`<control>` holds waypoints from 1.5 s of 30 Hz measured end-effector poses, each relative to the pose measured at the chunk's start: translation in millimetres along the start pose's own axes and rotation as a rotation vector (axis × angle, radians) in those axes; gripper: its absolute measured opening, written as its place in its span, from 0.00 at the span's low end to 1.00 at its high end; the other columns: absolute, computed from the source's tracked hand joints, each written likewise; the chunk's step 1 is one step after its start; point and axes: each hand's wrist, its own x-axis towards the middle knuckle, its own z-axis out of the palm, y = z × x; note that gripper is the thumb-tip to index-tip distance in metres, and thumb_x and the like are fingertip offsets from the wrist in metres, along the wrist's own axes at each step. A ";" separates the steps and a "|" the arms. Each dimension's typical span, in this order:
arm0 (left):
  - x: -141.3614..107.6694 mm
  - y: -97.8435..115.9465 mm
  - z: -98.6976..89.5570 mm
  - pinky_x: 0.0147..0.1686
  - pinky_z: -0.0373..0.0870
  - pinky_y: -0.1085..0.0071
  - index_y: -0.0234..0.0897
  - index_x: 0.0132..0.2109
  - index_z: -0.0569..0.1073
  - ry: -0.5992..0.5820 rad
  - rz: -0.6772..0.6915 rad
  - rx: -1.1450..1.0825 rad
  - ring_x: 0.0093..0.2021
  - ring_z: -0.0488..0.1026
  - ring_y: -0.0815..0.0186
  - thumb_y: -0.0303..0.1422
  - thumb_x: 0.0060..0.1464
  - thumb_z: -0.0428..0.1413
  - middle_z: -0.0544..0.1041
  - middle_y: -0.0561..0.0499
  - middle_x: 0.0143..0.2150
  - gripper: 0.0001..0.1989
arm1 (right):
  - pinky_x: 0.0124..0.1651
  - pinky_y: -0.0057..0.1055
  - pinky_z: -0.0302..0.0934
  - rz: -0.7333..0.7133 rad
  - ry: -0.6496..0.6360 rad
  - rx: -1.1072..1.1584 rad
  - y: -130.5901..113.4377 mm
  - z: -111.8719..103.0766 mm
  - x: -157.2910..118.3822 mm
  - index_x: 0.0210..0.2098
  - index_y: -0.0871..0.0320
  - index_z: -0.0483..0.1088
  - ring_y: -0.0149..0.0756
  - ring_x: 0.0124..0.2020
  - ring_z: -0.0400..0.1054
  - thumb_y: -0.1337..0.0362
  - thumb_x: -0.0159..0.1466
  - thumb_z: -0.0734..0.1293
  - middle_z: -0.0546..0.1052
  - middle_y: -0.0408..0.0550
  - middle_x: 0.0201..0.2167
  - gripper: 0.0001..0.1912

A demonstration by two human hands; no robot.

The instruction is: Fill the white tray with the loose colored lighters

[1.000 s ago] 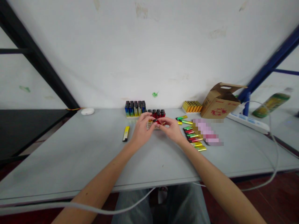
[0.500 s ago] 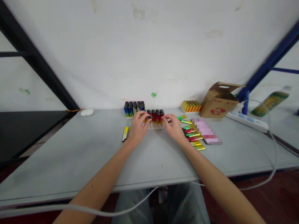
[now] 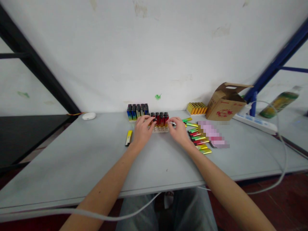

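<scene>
My left hand (image 3: 143, 131) is closed at the left side of a pale holder (image 3: 161, 129) with rows of holes. Its fingertips pinch the black top of a lighter (image 3: 154, 120); the lower part is hidden. Several red lighters (image 3: 162, 120) with black tops stand upright in the holder's back rows. My right hand (image 3: 178, 131) is at the holder's right side, thumb and finger together. A small dark tip shows by these fingers, but I cannot tell whether it is held. Right of that hand, loose green, red and yellow lighters (image 3: 198, 138) lie on the table.
A block of upright blue and grey lighters (image 3: 137, 111) stands behind my left hand. A yellow lighter (image 3: 129, 138) lies at left. Toward the right are a tray of yellow cylinders (image 3: 197, 109), an open carton (image 3: 223, 106), a pink blurred object (image 3: 213, 134) and a power strip (image 3: 256, 123).
Both hands stay almost where they were. A dark tip now shows by my right fingertips. The whole view has shifted slightly.
</scene>
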 end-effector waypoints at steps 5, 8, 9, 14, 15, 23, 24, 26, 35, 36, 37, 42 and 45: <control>-0.3 3.7 -3.0 0.52 0.65 0.55 0.39 0.51 0.75 -0.023 0.070 0.138 0.49 0.67 0.54 0.31 0.62 0.50 0.73 0.42 0.47 0.14 | 0.52 0.42 0.56 0.002 -0.019 -0.070 1.6 1.4 -1.0 0.33 0.56 0.72 0.44 0.42 0.66 0.67 0.59 0.62 0.74 0.52 0.36 0.07; -1.0 7.7 -3.1 0.54 0.62 0.49 0.39 0.56 0.72 -0.080 0.069 0.264 0.57 0.62 0.48 0.29 0.61 0.48 0.68 0.37 0.56 0.18 | 0.52 0.42 0.57 -0.017 -0.023 -0.090 1.6 2.2 -1.8 0.33 0.57 0.72 0.44 0.42 0.67 0.66 0.60 0.62 0.75 0.52 0.36 0.07; -1.3 9.1 -2.9 0.55 0.61 0.47 0.39 0.58 0.70 -0.102 0.062 0.295 0.60 0.59 0.45 0.29 0.61 0.48 0.65 0.35 0.59 0.19 | 0.52 0.42 0.57 -0.022 -0.025 -0.104 1.6 2.3 -2.0 0.33 0.57 0.72 0.43 0.42 0.67 0.66 0.60 0.61 0.75 0.52 0.36 0.07; -2.3 13.5 -5.4 0.59 0.57 0.46 0.36 0.63 0.64 -0.194 0.029 0.338 0.65 0.53 0.44 0.32 0.62 0.47 0.57 0.33 0.65 0.23 | 0.50 0.39 0.59 -0.048 -0.015 -0.159 3.0 2.7 -2.0 0.33 0.59 0.73 0.42 0.42 0.68 0.65 0.61 0.61 0.76 0.53 0.36 0.09; -2.2 13.5 -6.6 0.59 0.57 0.48 0.35 0.63 0.64 -0.195 0.028 0.331 0.65 0.53 0.45 0.32 0.62 0.47 0.58 0.33 0.65 0.23 | 0.50 0.39 0.60 -0.050 -0.014 -0.167 3.4 2.8 -1.8 0.33 0.60 0.73 0.42 0.41 0.68 0.65 0.61 0.61 0.76 0.52 0.36 0.09; -4.0 7.1 -11.0 0.62 0.55 0.49 0.38 0.59 0.69 -0.201 0.080 0.276 0.65 0.53 0.49 0.31 0.61 0.46 0.60 0.38 0.63 0.20 | 0.53 0.38 0.59 0.062 0.018 -0.393 14.4 -11.9 6.7 0.44 0.64 0.72 0.43 0.46 0.69 0.67 0.61 0.60 0.77 0.56 0.43 0.15; -4.6 7.0 -11.0 0.62 0.55 0.49 0.37 0.59 0.69 -0.214 0.080 0.270 0.65 0.53 0.49 0.31 0.61 0.47 0.60 0.38 0.63 0.20 | 0.55 0.39 0.57 0.090 0.007 -0.459 16.2 -15.8 8.0 0.47 0.65 0.71 0.44 0.48 0.68 0.67 0.61 0.60 0.76 0.58 0.45 0.17; -6.2 7.8 -11.4 0.62 0.55 0.49 0.36 0.60 0.67 -0.228 0.072 0.258 0.65 0.53 0.49 0.31 0.60 0.48 0.60 0.37 0.63 0.21 | 0.56 0.39 0.56 0.149 -0.059 -0.601 18.9 -22.9 9.4 0.51 0.66 0.69 0.46 0.51 0.67 0.69 0.60 0.60 0.75 0.59 0.48 0.20; -11.7 13.5 -13.8 0.63 0.56 0.53 0.28 0.62 0.60 -0.182 -0.021 0.234 0.64 0.57 0.49 0.34 0.59 0.51 0.60 0.33 0.63 0.26 | 0.56 0.38 0.53 0.179 -0.351 -0.792 17.0 -26.9 6.3 0.46 0.59 0.75 0.45 0.51 0.67 0.73 0.61 0.58 0.77 0.52 0.49 0.19; -11.8 13.7 -13.8 0.63 0.56 0.53 0.28 0.62 0.59 -0.184 -0.030 0.228 0.64 0.57 0.49 0.34 0.59 0.51 0.60 0.33 0.63 0.26 | 0.56 0.37 0.53 0.161 -0.374 -0.772 16.8 -26.3 6.5 0.47 0.59 0.74 0.44 0.51 0.67 0.73 0.61 0.58 0.77 0.51 0.49 0.19; -11.8 13.7 -13.8 0.62 0.57 0.52 0.28 0.63 0.59 -0.189 -0.043 0.223 0.64 0.57 0.48 0.34 0.59 0.51 0.59 0.32 0.63 0.27 | 0.56 0.36 0.53 0.140 -0.397 -0.753 16.7 -25.8 6.7 0.48 0.59 0.74 0.43 0.52 0.67 0.74 0.60 0.58 0.76 0.51 0.50 0.20; -12.5 13.4 -11.5 0.62 0.58 0.51 0.25 0.64 0.54 -0.202 -0.160 0.180 0.65 0.57 0.47 0.34 0.58 0.52 0.58 0.29 0.64 0.31 | 0.57 0.35 0.54 0.131 -0.383 -0.772 17.9 -24.3 7.3 0.53 0.63 0.69 0.44 0.54 0.65 0.71 0.61 0.58 0.73 0.56 0.53 0.21; -13.9 12.2 -8.3 0.61 0.59 0.52 0.21 0.64 0.52 -0.216 -0.249 0.164 0.64 0.59 0.46 0.34 0.57 0.53 0.61 0.27 0.62 0.33 | 0.59 0.40 0.55 0.224 -0.319 -0.828 15.6 -24.2 5.6 0.54 0.66 0.67 0.48 0.56 0.63 0.66 0.63 0.59 0.71 0.62 0.54 0.21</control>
